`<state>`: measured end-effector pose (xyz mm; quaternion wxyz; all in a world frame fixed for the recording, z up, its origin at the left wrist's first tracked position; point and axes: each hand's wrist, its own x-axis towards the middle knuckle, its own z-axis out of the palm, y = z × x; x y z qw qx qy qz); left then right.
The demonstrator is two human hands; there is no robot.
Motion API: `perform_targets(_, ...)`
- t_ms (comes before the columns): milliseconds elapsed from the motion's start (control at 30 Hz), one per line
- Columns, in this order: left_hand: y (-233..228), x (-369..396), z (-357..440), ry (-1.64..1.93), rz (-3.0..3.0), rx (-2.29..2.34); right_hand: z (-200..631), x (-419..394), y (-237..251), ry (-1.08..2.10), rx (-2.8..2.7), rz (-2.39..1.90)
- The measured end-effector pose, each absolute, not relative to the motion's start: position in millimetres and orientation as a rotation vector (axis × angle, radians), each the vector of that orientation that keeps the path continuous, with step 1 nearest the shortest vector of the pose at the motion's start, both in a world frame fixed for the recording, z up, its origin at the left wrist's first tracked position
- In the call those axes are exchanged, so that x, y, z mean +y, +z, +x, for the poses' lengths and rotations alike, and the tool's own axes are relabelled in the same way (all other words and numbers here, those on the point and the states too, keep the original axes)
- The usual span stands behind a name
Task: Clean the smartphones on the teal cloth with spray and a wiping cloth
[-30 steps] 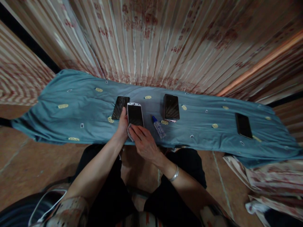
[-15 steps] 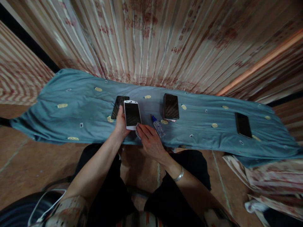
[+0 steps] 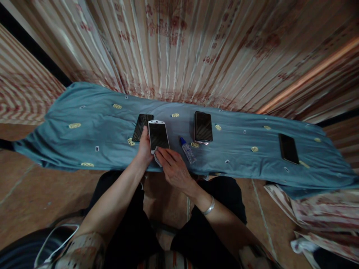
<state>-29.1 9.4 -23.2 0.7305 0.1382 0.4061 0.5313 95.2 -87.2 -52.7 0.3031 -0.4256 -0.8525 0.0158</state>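
With the left hand (image 3: 144,149) clamped on the white phone (image 3: 158,135) just above the blue cloth (image 3: 84,138), the right hand (image 3: 172,170) pinching a small wipe (image 3: 156,157) at its near edge should press lightly, stroking evenly, clear of the little bottle (image 3: 187,150).

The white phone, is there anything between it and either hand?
The left hand grips the white phone directly at its left edge. Under the right hand, a small pale cloth lies between fingers and the phone's lower end.
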Motion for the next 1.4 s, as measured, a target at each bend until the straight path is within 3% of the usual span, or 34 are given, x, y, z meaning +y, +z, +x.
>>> perform_targets(200, -24.2, 12.1, -34.1, 1.242, 0.321, 0.848, 105.4, -82.0, -55.0, 0.117, -2.15, -1.196)
perform_targets(600, -8.3, -2.0, -21.9, 1.043, 0.33, 0.851, 115.8, -70.0, -56.8, 0.42, -1.888, -1.251)
perform_targets(1400, -17.4, -23.2, -7.6, 0.789, 0.386, 0.809, 148.2, -26.8, -70.7, 0.334, -1.628, -1.365)
